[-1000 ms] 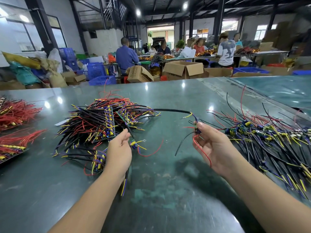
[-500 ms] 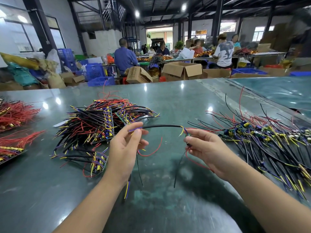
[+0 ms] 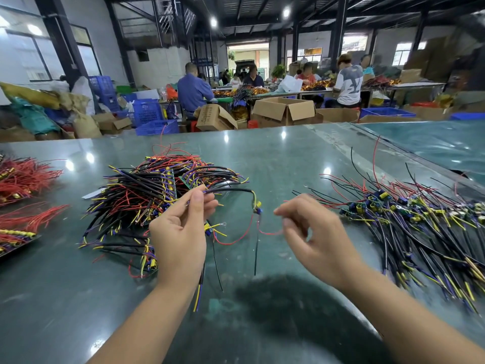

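Wire harness (image 3: 231, 191) hangs above the table's (image 3: 262, 153) middle, between the left pile (image 3: 141, 203) and the right pile (image 3: 409, 222). We note the left hand (image 3: 181, 232) pinching its black sheath. The right hand (image 3: 317, 240) has slid off the sheath and now pinches the red lead (image 3: 270, 233). We judge the lead is being straightened.

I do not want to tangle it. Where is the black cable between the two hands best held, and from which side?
Take the black cable at its bare arched middle, from above: it hangs clear of the table, between the left hand and the yellow-blue connector, away from the thin red wire.
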`<state>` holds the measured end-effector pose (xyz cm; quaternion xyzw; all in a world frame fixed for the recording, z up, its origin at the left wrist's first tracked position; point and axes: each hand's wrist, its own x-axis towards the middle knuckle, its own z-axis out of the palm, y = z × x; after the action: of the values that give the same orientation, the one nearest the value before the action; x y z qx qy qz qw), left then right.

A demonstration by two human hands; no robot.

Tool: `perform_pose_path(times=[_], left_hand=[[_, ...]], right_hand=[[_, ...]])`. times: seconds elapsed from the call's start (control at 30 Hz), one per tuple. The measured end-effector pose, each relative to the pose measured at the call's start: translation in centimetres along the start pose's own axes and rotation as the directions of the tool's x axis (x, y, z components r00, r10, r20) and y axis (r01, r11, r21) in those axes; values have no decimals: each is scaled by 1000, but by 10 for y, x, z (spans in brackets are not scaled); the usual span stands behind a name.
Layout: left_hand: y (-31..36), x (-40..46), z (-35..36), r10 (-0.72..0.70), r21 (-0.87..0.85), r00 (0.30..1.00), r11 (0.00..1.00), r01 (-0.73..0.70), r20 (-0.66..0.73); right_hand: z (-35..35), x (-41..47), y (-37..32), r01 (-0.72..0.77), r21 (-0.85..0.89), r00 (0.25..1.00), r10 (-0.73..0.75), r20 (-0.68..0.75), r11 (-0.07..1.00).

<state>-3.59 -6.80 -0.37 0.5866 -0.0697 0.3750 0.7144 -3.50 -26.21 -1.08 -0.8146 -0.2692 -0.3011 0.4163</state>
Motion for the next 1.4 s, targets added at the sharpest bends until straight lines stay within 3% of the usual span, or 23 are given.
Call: perform_pose_path(times=[0.03,0.07,0.13,0.17,0.2,0.27,0.33,0.37,0.47,0.53,0.6,0.67,0.73,0.83,0.93,1.1,1.23,1.4], left_hand=[[2,-2,2,3,-14,1000,1000,-3,13],[5,-6,5,12,-13,999,1000,-11,44],[8,-14,8,46,28,986,998,-51,160],[10,-18,9,65,55,970,995,-80,233],[11,-22,9,80,78,947,991,-110,312],[13,-27,9,114,122,869,973,-195,482],[13,-33,8,106,127,782,965,-230,614],[14,-35,8,62,119,756,976,-182,652],[16,-36,7,-96,101,691,994,34,717],[16,-33,8,-127,106,732,992,75,669],[15,-28,11,-144,126,823,988,88,549],[15,-25,14,-173,123,881,984,132,440],[14,-22,14,-212,115,902,977,182,375],[11,-18,13,-262,137,899,964,227,351],[9,-19,11,-263,231,893,955,186,366],[2,-19,11,-282,356,885,923,145,370],[-1,-19,11,-290,316,892,931,180,347],[2,-18,8,-239,283,905,949,140,352]], right_hand=[[2,-1,-6,-130,183,989,116,89,974],[5,-2,-12,-316,361,944,251,215,877],[11,1,-18,-645,606,762,447,468,465],[12,3,-19,-709,668,676,489,552,226],[11,6,-19,-712,701,620,502,603,38],[5,9,-19,-630,755,600,502,623,-183],[0,10,-16,-537,802,627,511,588,-263],[-3,11,-14,-505,820,640,521,565,-269],[-8,12,-11,-459,866,683,544,488,-201],[-10,12,-11,-493,870,731,539,419,-8],[-9,10,-13,-541,798,781,510,361,264],[-5,8,-15,-571,672,802,494,336,472],[-1,6,-17,-598,523,800,483,355,607],[3,0,-18,-621,306,764,471,441,721],[4,-4,-19,-523,11,749,454,483,852],[9,-9,-23,-331,-234,767,405,497,914],[16,-11,-28,-189,-368,744,377,552,910],[12,-9,-26,-218,-350,766,382,517,911]])
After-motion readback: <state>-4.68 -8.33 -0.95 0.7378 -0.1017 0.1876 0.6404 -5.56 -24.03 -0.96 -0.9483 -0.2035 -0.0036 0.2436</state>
